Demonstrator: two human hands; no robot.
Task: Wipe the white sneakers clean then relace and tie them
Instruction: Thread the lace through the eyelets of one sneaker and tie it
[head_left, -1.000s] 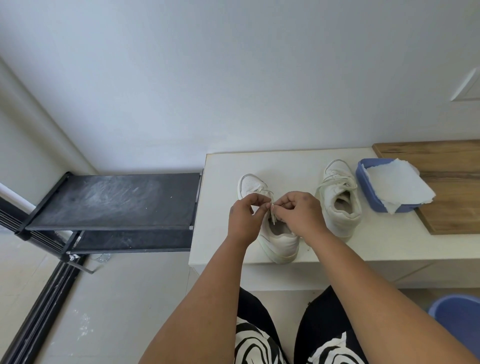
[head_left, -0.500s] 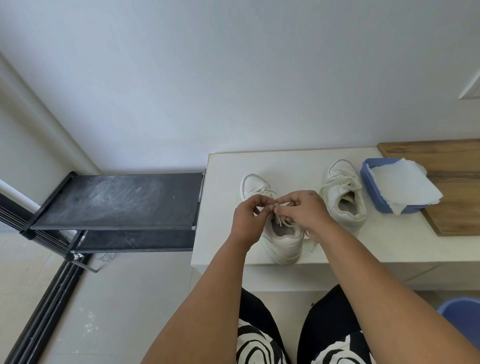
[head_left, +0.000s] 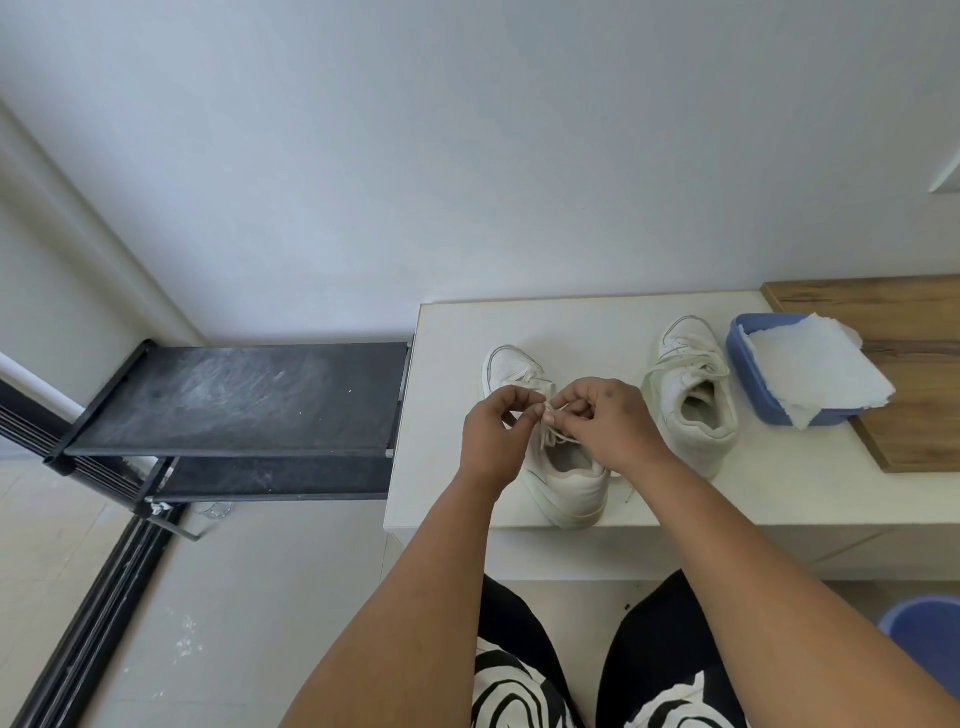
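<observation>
The fingers (head_left: 524, 402) of the left hand (head_left: 493, 436) are curled and pinch a strand of the white lace (head_left: 551, 434), and those of the right hand (head_left: 608, 421) curl around to pinch it as well, the two sets of fingertips almost touching above the tongue of the near sneaker (head_left: 556, 467). Loose loops of lace hang just below the fingertips over the shoe's opening, and one thin end trails onto the counter (head_left: 457, 499) beside the heel. This sneaker stands near the front edge of the white counter, toe pointing toward the wall. The second sneaker (head_left: 691, 400) stands to the right, apart from the first, its laces lying across the top. Just beside it sits a blue tray (head_left: 748, 379) draped with a white cloth (head_left: 815, 369), partly on a wooden board (head_left: 914, 332). A black shoe rack (head_left: 234, 400) stands left of the counter.
</observation>
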